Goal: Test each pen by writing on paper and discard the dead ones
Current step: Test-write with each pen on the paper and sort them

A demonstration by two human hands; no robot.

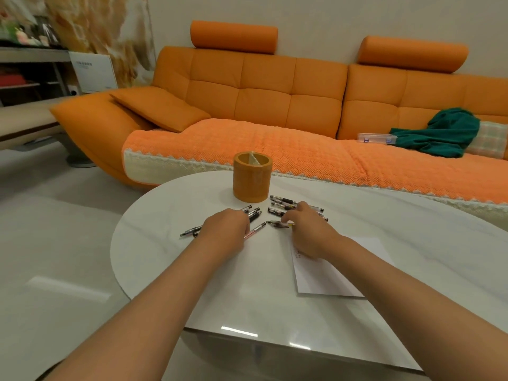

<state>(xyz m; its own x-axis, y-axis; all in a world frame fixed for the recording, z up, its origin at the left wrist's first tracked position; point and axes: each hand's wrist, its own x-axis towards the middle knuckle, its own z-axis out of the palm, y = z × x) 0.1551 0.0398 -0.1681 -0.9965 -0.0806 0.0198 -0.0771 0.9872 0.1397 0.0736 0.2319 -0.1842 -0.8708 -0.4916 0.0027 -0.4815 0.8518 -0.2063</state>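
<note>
Resting hands [270, 229] on pens [286, 201], axes fanned

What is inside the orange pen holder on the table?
The orange pen holder shows a pale divider at its mouth and no pens sticking out. Its lower interior is hidden by the wall.

Two hands [225, 226] over the surface [170, 251]. One sheet of paper [327, 273]. One orange cylindrical holder [252, 177]. Roughly ten pens [284, 200] in two clusters; exact count hidden under the hands. One clear case [377, 138] on the sofa [264, 86].
</note>
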